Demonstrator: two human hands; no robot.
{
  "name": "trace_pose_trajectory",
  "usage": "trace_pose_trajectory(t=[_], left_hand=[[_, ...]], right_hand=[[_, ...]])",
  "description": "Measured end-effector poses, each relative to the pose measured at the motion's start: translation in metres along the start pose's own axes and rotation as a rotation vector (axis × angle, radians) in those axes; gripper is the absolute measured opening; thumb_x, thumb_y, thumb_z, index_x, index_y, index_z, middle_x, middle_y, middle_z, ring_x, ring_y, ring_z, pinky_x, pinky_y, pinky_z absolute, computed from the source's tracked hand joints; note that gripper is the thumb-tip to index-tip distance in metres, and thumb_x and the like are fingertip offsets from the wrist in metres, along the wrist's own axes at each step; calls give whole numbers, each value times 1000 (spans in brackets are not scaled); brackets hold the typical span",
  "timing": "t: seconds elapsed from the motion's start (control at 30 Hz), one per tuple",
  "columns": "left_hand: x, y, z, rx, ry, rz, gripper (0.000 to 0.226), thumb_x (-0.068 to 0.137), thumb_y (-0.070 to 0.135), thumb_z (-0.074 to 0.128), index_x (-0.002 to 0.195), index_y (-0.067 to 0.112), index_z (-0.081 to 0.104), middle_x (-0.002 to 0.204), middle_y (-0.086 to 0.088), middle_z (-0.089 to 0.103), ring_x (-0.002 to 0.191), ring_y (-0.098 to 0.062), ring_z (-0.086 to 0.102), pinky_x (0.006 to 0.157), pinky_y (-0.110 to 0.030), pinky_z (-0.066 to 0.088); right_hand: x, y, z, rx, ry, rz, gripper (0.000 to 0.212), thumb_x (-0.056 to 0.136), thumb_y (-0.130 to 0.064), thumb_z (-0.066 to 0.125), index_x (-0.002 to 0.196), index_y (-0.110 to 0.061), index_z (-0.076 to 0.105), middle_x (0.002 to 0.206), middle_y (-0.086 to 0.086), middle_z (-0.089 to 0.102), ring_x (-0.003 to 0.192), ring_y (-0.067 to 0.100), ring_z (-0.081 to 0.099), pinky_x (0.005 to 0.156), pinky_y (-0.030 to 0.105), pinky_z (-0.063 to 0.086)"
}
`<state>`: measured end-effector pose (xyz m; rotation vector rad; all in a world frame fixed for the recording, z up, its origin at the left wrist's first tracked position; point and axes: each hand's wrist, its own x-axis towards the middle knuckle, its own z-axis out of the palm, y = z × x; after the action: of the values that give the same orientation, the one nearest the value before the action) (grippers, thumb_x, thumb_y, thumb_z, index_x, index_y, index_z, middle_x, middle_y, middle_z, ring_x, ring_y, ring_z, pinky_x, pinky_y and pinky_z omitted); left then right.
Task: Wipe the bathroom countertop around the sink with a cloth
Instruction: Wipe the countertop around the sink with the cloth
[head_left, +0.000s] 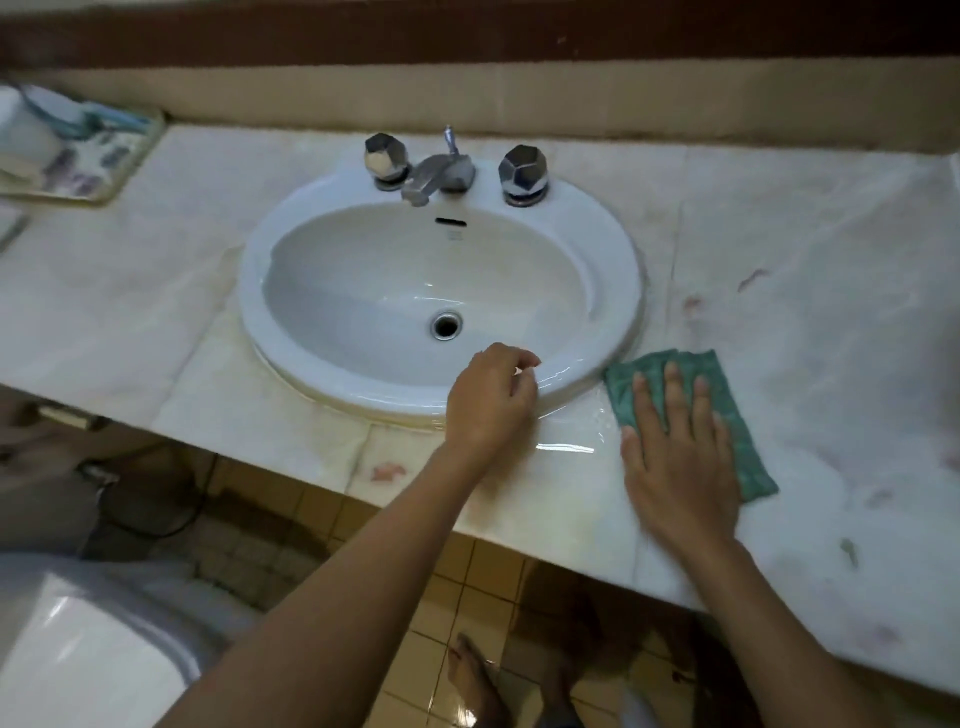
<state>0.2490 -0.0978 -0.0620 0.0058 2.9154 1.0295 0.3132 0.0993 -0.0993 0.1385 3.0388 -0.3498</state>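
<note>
A white oval sink (613, 244) is set into a pale marble countertop (805, 260). A green cloth (748, 452) lies flat on the countertop just right of the sink's front rim. My right hand (680, 467) presses flat on the cloth, fingers spread and pointing away from me. My left hand (491, 402) rests on the sink's front rim with fingers loosely curled and holds nothing. A wet, shiny patch (566, 447) lies on the countertop between the two hands.
A chrome faucet (439, 176) with two faceted knobs stands behind the basin. A tray (124, 171) holding a cup and small items sits at the far left. Reddish stains (753, 278) mark the right countertop. A toilet (88, 644) and tiled floor lie below.
</note>
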Motion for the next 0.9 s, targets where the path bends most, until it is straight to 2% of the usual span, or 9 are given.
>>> trace_pose_trajectory(t=[0.1,0.17,0.23,0.33,0.4,0.47,0.63,0.73,0.9], left_hand=[[-61,-21,-6,-19,205,64,30,83,15,55,109,21,68,125,2,57,115,-15,51,98,-34,41],[-101,-48,-19,-32,288,20,37,79,15,55,113,25,65,135,5,49,124,-10,42,103,-31,35],[-125,-85,-38,-20,367,-111,40,79,21,52,117,25,63,142,6,43,128,-10,35,105,-42,35],[-124,-140,-76,69,450,-374,44,85,24,47,127,21,58,151,3,35,135,-21,30,106,-51,35],[-110,-177,-107,135,438,-539,45,93,23,45,138,18,50,158,0,26,142,-25,23,110,-54,27],[-97,-214,-135,223,362,-605,47,99,27,40,146,20,39,162,-1,16,147,-26,15,111,-56,24],[-90,-267,-148,268,183,-529,54,102,52,19,154,39,9,164,6,-7,150,-22,-11,117,-53,9],[-88,-271,-146,195,174,-528,55,102,51,20,154,38,9,164,7,-13,149,-21,-19,118,-52,5],[-94,-274,-156,174,112,-439,58,101,55,21,154,39,6,163,8,-17,148,-21,-22,117,-51,1]], right_hand=[[-25,-29,8,9,4,1,64,94,-45,18,153,-23,16,161,8,9,148,31,5,115,50,16],[-37,-45,14,8,-5,-4,64,94,-45,20,153,-22,17,161,8,8,148,32,5,114,50,18],[-47,-62,19,12,-13,-22,64,94,-45,22,153,-22,16,161,8,7,148,32,4,115,51,19],[-55,-88,24,12,-12,-30,64,94,-45,23,153,-20,17,161,11,10,147,34,7,114,53,21],[-57,-106,28,16,-4,4,65,93,-44,22,152,-16,21,160,13,14,147,36,10,113,54,22],[-60,-125,32,8,-9,40,66,93,-44,21,152,-14,23,159,16,16,146,38,10,113,54,21],[-77,-187,49,7,12,48,67,94,-46,19,153,-13,16,160,17,10,146,38,7,115,53,17],[-85,-236,60,20,29,34,66,94,-44,21,153,-15,15,160,15,10,147,35,7,115,50,14],[-92,-291,78,14,-29,-138,61,96,-40,24,153,-19,16,161,8,9,148,28,5,116,49,19]])
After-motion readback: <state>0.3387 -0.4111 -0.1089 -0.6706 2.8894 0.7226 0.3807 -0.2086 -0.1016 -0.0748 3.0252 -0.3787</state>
